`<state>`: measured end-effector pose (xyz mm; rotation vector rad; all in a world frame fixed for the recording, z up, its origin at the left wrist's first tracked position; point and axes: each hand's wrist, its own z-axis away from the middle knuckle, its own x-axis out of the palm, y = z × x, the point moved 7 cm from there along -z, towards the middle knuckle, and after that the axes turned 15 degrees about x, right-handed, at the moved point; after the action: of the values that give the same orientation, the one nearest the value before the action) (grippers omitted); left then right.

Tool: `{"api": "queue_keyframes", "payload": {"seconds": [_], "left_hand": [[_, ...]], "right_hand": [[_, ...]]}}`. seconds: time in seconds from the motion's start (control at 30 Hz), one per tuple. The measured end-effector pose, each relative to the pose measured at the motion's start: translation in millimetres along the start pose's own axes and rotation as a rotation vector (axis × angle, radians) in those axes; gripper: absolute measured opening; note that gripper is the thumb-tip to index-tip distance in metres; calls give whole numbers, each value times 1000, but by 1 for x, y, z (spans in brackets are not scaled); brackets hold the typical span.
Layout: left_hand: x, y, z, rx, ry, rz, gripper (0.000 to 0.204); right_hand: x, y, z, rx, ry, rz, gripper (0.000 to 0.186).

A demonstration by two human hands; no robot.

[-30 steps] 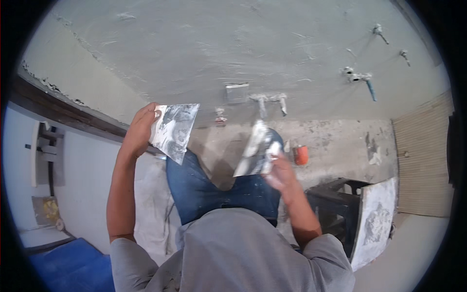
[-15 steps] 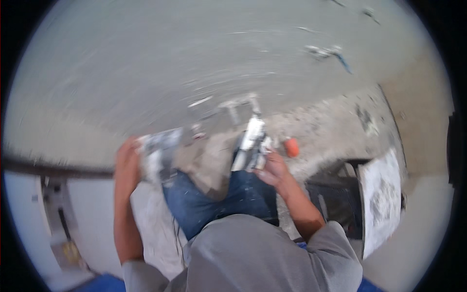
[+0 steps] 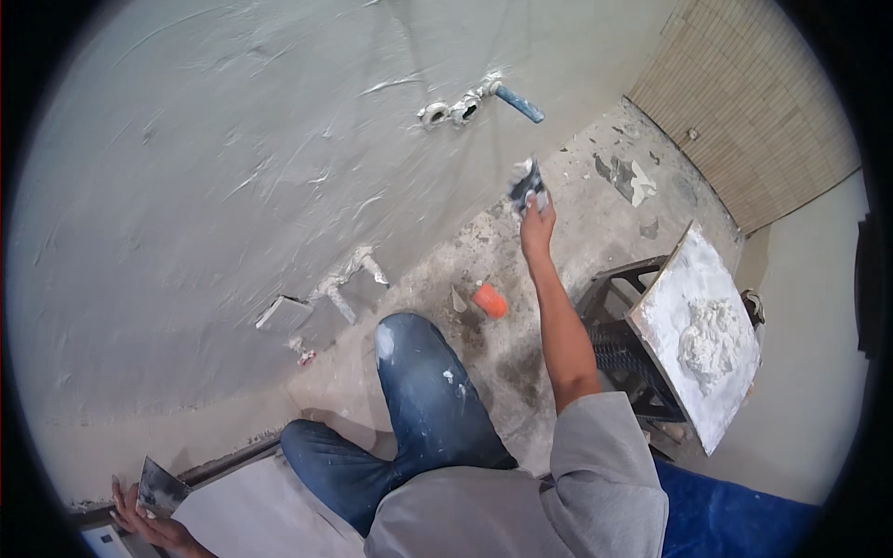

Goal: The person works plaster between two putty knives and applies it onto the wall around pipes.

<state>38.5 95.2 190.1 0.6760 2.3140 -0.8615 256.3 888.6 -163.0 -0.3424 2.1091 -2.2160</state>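
Note:
My left hand [image 3: 147, 521], at the lower left, holds a wide metal putty knife [image 3: 164, 487] beside the base of the plastered wall [image 3: 186, 186]. My right arm is stretched forward; my right hand [image 3: 536, 221] grips a second, white-smeared scraper [image 3: 524, 184] in front of the wall, below a group of pipe fittings [image 3: 462, 110] with a blue pipe stub [image 3: 519, 102]. White-coated pipe stubs [image 3: 350, 284] and a small box fitting [image 3: 284, 312] stick out lower on the wall. My jeans-clad knees are bent beneath me.
An orange cylindrical object [image 3: 488, 300] lies on the stained floor [image 3: 502, 372]. To my right, a board [image 3: 665, 279] with a mound of white paste [image 3: 707, 339] rests on a black plastic stool [image 3: 619, 316]. A tiled wall [image 3: 744, 93] stands at right; blue sheeting [image 3: 707, 502] lies behind me.
The view has swung rightward. My right hand has moved from over my knee up and right toward the upper pipe fittings, and my left hand now sits down at the lower left. Both still hold their blades.

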Motion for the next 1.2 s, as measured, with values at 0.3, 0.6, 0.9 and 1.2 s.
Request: {"api": "queue_keyframes", "payload": {"seconds": [0.3,0.6,0.9,1.2], "left_hand": [[19,-47,42,13,-9,65,60],[27,-4,4,62,-7,-63,58],[32,-6,7,65,-27,8,56],[43,8,-5,58,-6,92,38]], "right_hand": [[70,-5,-99,-177,230,61,36],[150,-2,52,-385,69,535,49],[49,14,-63,35,351,105,39],[82,-19,-67,-400,435,352,49]]}}
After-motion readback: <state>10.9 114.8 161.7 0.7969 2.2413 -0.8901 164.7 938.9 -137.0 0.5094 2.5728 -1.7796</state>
